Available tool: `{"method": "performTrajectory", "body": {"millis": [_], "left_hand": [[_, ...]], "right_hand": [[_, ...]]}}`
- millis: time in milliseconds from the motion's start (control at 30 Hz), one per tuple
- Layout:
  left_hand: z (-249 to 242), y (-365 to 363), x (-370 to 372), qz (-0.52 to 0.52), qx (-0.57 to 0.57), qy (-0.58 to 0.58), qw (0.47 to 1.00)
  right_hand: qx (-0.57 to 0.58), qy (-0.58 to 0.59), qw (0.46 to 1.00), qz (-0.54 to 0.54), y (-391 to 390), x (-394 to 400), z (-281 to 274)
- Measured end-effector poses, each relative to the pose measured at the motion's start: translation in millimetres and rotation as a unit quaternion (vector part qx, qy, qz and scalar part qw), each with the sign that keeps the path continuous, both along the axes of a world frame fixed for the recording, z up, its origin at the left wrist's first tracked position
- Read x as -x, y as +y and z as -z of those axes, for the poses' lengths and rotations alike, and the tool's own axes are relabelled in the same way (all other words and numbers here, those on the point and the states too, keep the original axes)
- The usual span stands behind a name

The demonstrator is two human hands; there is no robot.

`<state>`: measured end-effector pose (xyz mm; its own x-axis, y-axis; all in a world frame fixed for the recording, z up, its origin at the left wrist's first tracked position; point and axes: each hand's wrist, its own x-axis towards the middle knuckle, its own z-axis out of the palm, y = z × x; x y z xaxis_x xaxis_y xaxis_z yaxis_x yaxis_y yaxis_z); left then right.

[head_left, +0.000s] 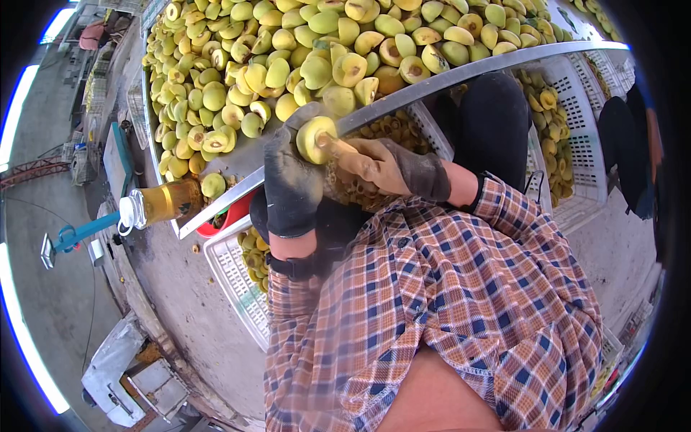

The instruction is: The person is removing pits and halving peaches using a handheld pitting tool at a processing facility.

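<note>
As the head view shows, your gloved left hand [291, 180] is closed around a cut yellow-green fruit [309, 135], held just beside the metal rim [461, 75] of the table, with its pale face turned toward your gloved right hand [385, 169]. The fingers of the right hand are bent and meet the brown centre of that face; whether they grip a slender tool or only press there, you cannot tell. Beyond the rim lies a heap of similar fruit [266, 61], whole-looking and cut; on the near side, under your hands, brownish pieces [392, 128] are gathered. A jar of amber liquid [169, 203] stands near the table's left corner. Judged by look, the fruit is light and fairly stiff, with a smooth skin that gives firm purchase, whereas the exposed flesh is probably wet, slippery and easily bruised or torn. The hold is best taken low on the rounded skin, cupped in the palm with thumb and fingers spread about the sides, clear of the open centre; squeezing hard at the thin edge of the cut could split it or make it slide from your glove.
</note>
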<state>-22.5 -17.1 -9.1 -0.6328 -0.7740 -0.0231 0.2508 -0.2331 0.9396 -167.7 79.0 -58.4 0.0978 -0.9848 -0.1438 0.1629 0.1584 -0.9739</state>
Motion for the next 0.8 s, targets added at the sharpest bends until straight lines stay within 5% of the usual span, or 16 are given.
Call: {"method": "performTrajectory", "body": {"millis": [67,100,200,267,333,400,500,633,800], "left_hand": [[7.8,-5.4,-3.2,0.007,-0.058,-0.014,0.998],[14.4,-8.6,-4.7,0.01,-0.121,0.001,0.993],[35.4,-15.6,-7.4,-0.034,0.05,-0.105,0.993],[43.5,-16.7,-10.6,-0.055,0.0,-0.076,0.996],[12.0,-4.5,2.4,-0.044,-0.237,0.069,0.968],[24.8,-5.7,3.1,-0.064,0.036,-0.054,0.996],[39.2,-15.2,3.6,-0.113,0.142,-0.104,0.978],[33.6,-13.5,6.6,-0.11,0.052,-0.061,0.991],[39.6,-8.5,9.1,-0.139,0.105,-0.046,0.984]], "right_hand": [[0.215,0.206,0.951,0.079,0.0,4.2,18.0],[0.189,0.195,0.96,0.066,1.9,3.3,17.5],[0.089,0.104,0.99,0.024,6.3,-0.9,6.8],[0.047,0.026,0.998,0.016,5.6,-7.2,-3.6],[0.101,0.064,0.991,0.058,7.7,-13.5,-9.4],[0.164,0.18,0.962,0.121,8.5,-13.9,-7.4],[0.194,0.205,0.951,0.125,4.6,-6.8,-7.9],[0.078,0.083,0.99,0.085,5.0,-5.9,-18.4],[-0.07,-0.187,0.98,0.001,8.5,-14.6,-26.2]]}}
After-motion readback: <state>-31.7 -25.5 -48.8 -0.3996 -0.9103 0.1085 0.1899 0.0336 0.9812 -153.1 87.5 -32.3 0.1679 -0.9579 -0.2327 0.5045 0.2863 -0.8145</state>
